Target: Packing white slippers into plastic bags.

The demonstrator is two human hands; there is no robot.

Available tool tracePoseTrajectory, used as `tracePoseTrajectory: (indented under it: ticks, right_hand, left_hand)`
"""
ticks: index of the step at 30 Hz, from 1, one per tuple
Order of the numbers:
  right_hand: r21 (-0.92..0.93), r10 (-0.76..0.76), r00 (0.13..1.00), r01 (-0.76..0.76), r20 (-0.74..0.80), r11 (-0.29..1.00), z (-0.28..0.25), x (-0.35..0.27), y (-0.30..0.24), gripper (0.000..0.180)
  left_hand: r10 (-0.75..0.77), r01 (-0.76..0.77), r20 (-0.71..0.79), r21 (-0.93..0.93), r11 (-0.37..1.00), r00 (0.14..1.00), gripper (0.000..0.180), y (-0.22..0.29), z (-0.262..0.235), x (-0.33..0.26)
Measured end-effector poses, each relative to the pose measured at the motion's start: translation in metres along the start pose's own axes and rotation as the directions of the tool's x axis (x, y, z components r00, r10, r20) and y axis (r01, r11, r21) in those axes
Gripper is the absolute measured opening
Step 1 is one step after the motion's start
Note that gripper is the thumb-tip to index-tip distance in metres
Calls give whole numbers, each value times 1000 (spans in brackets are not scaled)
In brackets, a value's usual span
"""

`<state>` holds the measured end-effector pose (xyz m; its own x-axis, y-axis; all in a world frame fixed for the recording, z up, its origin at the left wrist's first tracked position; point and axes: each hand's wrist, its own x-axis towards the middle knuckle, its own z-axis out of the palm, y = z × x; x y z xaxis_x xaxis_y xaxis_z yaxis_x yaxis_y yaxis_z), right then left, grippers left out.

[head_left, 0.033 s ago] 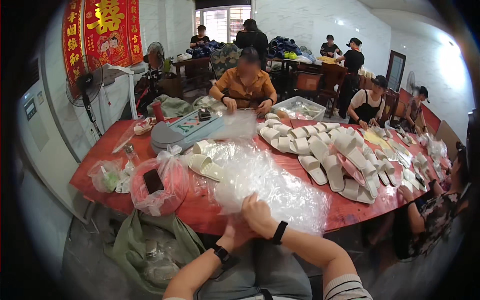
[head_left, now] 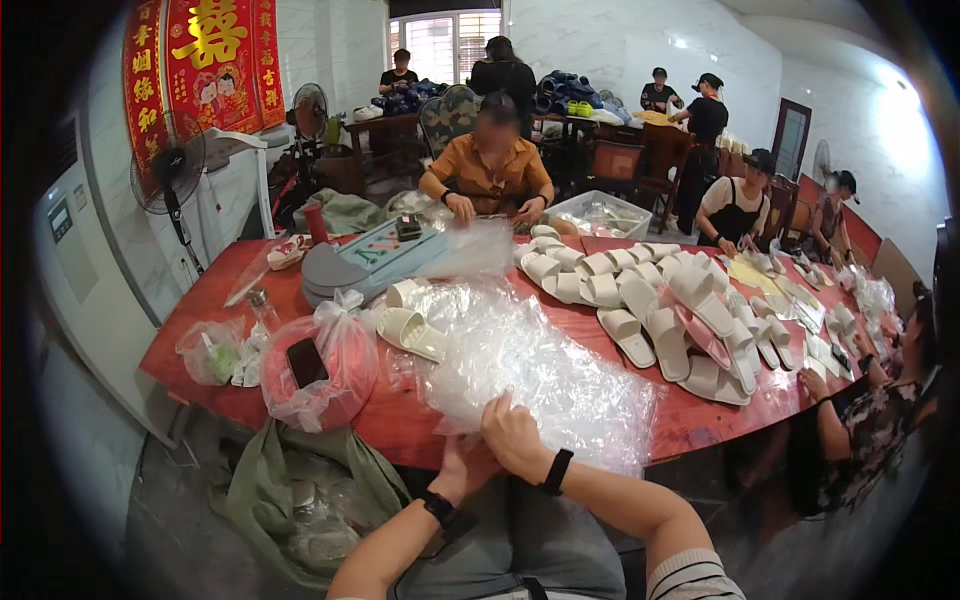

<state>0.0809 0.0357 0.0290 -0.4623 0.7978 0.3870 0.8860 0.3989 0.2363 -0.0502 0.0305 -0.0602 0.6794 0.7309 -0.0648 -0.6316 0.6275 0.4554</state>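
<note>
A heap of clear plastic bags spreads over the near part of the red table. My right hand is closed on a clear plastic bag at the heap's near edge, its fingers bent and a dark band round the wrist. Close against it, lower and to the left, my left hand is closed, with a dark watch on its wrist. The right hand covers most of the left fingers, so what they hold is hidden. Beyond the hands, a white slipper lies beside the bags.
White slippers are piled to the right on the red table. To the left are a knotted bag of pink stuff, a phone and a grey-blue machine. A green sack hangs below. A person in orange sits opposite.
Both my hands have shifted very slightly, the right one a little to the left, still together at the near edge of the bags. The slippers and the table things have not moved.
</note>
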Motion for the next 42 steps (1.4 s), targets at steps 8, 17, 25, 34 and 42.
tracePoseTrajectory:
  ticks: [8,17,25,34,42]
  right_hand:
    - [-105,-96,995,95,-2,990,9,-52,-46,35]
    - [260,-108,977,57,186,964,24,-85,-64,47]
    - [649,-265,961,250,-77,718,-24,-88,51,21]
    - [892,212,940,159,-268,424,14,-69,17,18]
    - [941,468,819,-249,332,-231,17,-71,14,62]
  left_hand:
    - [552,-490,-139,322,810,822,91,56,28,-40]
    - [706,-218,-152,888,404,691,60,42,8,-23]
    - [597,-320,-275,641,698,754,46,52,-44,-19]
    - [572,-366,-239,566,739,785,52,53,-45,-28]
    - [547,-378,-207,527,761,811,55,45,-35,-21]
